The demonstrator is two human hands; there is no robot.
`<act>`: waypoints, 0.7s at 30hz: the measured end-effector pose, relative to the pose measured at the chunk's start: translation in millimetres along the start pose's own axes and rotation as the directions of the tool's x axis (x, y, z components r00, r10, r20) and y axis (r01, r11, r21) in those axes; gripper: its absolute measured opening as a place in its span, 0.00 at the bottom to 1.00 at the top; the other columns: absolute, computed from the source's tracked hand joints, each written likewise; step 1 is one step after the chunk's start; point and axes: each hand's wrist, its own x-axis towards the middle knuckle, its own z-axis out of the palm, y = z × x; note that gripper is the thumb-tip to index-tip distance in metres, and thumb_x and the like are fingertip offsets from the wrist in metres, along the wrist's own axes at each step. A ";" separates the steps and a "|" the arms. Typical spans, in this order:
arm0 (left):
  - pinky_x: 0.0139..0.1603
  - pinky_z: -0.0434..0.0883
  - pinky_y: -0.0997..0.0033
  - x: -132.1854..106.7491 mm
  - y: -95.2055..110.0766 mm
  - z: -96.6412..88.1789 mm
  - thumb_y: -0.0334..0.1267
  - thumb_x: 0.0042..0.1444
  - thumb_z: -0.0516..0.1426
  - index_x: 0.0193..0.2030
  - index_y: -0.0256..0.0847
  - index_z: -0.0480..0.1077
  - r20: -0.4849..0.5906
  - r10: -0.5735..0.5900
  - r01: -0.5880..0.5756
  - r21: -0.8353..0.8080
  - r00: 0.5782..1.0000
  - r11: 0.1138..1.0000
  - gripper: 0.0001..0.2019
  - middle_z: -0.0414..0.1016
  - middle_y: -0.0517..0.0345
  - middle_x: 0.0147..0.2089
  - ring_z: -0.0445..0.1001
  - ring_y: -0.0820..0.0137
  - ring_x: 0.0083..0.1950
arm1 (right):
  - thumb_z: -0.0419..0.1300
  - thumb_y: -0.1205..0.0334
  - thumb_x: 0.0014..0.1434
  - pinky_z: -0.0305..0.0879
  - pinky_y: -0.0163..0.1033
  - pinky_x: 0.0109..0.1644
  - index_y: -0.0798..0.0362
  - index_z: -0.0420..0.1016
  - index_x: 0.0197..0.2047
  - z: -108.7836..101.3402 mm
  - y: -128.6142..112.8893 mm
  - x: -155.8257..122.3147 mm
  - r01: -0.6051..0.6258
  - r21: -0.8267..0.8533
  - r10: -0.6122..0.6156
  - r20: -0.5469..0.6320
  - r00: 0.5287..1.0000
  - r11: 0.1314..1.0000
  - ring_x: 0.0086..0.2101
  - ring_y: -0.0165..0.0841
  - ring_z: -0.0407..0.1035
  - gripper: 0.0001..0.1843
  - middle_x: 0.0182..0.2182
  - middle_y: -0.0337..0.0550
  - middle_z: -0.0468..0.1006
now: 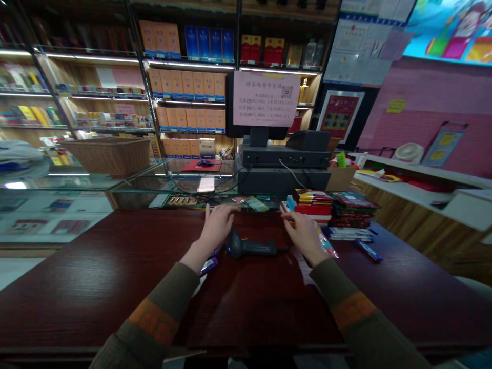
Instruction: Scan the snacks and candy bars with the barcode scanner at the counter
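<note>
The black barcode scanner (pixel 249 247) lies on its side on the dark red wooden counter (pixel 96 277), between your two hands and just nearer you than your fingertips. Your left hand (pixel 217 225) rests palm down just left of it, fingers spread flat towards the counter's far edge, holding nothing. Your right hand (pixel 305 233) sits just right of the scanner, knuckles up and fingers curled inwards. You cannot tell from here whether the thumb and forefinger pinch anything. Both forearms, in olive sleeves with an orange band, reach straight forward.

There is one scanner. Two purple wrappers (pixel 209 265) peek out beside your left wrist, one pink-and-teal packet (pixel 327 246) lies at your right wrist, and one blue packet (pixel 369 251) lies loose further right. Two stacks of packets (pixel 334 210) stand side by side beyond your right hand.

Past the counter stands a till (pixel 284 164) with a pink notice (pixel 267 98). There is a glass display case (pixel 57 189) with a wicker basket (pixel 107 154) to the left and lit shelves of orange boxes (pixel 188 84) behind.
</note>
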 end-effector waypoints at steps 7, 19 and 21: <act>0.67 0.59 0.38 1.9 -65.0 21.2 0.30 0.64 0.47 0.59 0.47 0.71 0.131 -0.104 0.088 0.124 0.986 0.988 0.21 0.76 0.51 0.61 0.70 0.55 0.63 | 0.54 0.64 0.64 0.60 0.47 0.52 0.46 0.78 0.45 26.5 -20.6 13.3 0.046 0.075 -0.053 0.086 0.995 0.996 0.47 0.42 0.73 0.12 0.44 0.41 0.82; 0.65 0.54 0.28 20.1 -93.2 54.5 0.45 0.69 0.47 0.68 0.56 0.64 0.284 -0.107 0.039 0.235 0.953 0.971 0.22 0.69 0.45 0.67 0.66 0.49 0.67 | 0.54 0.63 0.65 0.63 0.46 0.53 0.46 0.77 0.46 52.6 -14.8 20.1 0.047 0.146 -0.069 0.147 0.987 0.988 0.46 0.39 0.74 0.12 0.44 0.41 0.82; 0.66 0.53 0.28 20.3 -92.9 54.0 0.46 0.69 0.48 0.64 0.55 0.68 0.272 -0.102 0.040 0.226 0.957 0.973 0.20 0.70 0.46 0.66 0.66 0.49 0.66 | 0.54 0.63 0.64 0.63 0.46 0.53 0.46 0.77 0.46 51.0 -14.1 20.0 0.043 0.157 -0.064 0.135 0.989 0.987 0.46 0.39 0.74 0.11 0.43 0.41 0.83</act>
